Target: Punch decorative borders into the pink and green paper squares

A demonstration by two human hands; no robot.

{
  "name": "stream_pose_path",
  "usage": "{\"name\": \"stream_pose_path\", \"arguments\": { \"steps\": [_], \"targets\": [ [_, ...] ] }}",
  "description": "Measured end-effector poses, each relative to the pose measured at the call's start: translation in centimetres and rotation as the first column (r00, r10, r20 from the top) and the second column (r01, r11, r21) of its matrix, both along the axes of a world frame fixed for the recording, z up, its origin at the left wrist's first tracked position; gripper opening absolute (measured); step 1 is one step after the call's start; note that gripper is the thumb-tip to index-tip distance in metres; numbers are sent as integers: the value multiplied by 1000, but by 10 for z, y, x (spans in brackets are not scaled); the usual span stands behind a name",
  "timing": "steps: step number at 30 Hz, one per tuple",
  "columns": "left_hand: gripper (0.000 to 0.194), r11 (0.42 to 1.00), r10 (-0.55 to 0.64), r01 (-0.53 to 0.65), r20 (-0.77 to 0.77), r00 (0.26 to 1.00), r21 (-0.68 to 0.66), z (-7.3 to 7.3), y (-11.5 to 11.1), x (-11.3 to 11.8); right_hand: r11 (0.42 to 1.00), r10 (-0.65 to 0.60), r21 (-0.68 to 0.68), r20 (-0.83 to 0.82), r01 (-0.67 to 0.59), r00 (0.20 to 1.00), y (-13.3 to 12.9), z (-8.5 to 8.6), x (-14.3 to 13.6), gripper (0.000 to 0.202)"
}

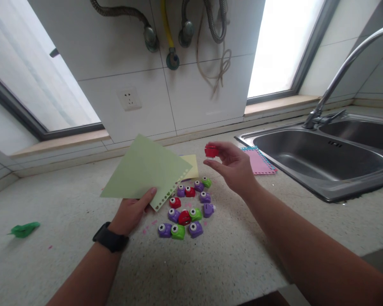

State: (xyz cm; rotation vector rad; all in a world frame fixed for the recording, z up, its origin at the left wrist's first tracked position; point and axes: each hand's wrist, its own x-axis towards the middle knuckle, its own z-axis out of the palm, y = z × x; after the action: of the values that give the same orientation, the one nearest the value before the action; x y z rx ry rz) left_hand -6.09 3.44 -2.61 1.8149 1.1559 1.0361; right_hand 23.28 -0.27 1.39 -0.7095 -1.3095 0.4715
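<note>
My left hand (134, 210) grips a sheet of pale green paper (143, 170) near its lower edge, thumb on top. A row of small punched shapes runs along the sheet's right-hand edge. In my right hand (232, 163) a small red craft punch (211, 151) is pinched between thumb and fingers, raised above the counter and apart from the paper. Below and between the hands lie several more small punches, among them a purple punch (195, 229), a green punch (178, 231) and a red punch (184, 217).
Yellow paper (191, 165) lies behind the punches. Pink paper (262, 163) with punched edges, over blue, rests beside the steel sink (322, 148). A crumpled green item (24, 229) sits at the left on the speckled counter (83, 225). Pink scraps are scattered about.
</note>
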Motion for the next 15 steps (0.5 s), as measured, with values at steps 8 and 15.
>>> {"name": "stream_pose_path", "arguments": {
  "steps": [8,15],
  "targets": [
    [41,1000,16,-16,-9,1000,6,4,-2,3,979,122,-166,35,-115,992,0,-9,-6,36],
    [44,999,33,-32,-47,998,28,1,1,1,973,169,-173,84,-153,982,4,-18,-10,40]
  ]
}}
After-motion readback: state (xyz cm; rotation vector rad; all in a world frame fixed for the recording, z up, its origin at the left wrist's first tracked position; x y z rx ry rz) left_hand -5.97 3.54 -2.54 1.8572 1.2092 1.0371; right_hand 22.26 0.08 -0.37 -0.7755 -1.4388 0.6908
